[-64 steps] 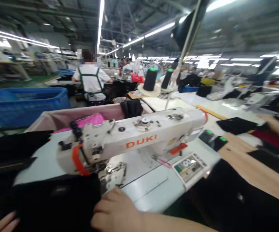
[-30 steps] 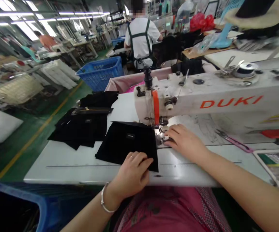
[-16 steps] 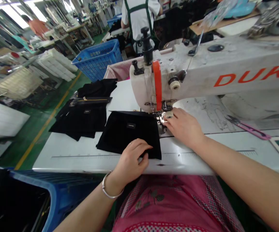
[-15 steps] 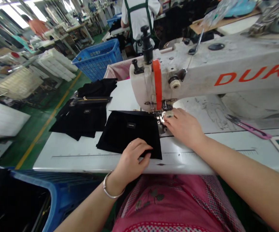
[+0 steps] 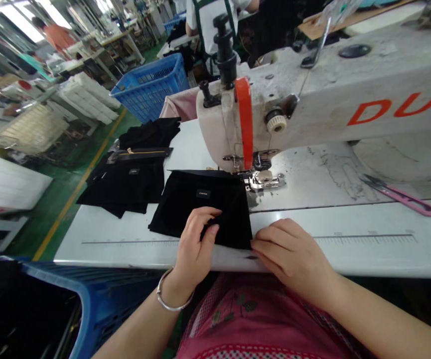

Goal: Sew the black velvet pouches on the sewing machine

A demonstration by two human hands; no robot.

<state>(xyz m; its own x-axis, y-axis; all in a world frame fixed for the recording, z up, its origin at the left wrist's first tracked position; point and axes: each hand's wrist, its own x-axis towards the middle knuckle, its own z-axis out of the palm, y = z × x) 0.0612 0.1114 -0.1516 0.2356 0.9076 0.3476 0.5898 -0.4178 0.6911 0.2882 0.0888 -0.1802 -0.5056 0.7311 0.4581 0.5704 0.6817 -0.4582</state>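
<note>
A flat black fabric piece [image 5: 200, 219] with a small dark label lies on the white sewing table [image 5: 350, 254], just left of the presser foot [image 5: 263, 181]. My left hand [image 5: 196, 242] is on its near part, fingers curled into the cloth. My right hand [image 5: 292, 255] lies at the fabric's near right corner by the table's front edge, and its thumb is hidden. Above the fabric stands the head of a white DUKI sewing machine [image 5: 350, 94], with an orange guard [image 5: 244, 117] over the needle area.
A pile of black fabric with a gold zipper [image 5: 133, 174] lies at the table's left. A pink-handled tool [image 5: 402, 195] sits right of the machine. Blue crates stand at lower left [image 5: 88, 299] and beyond the table [image 5: 148, 89]. A person in a green apron [image 5: 210, 25] works behind.
My right hand has moved from the presser foot down to the fabric's near right corner. My left hand has shifted up the cloth. The presser foot now shows uncovered.
</note>
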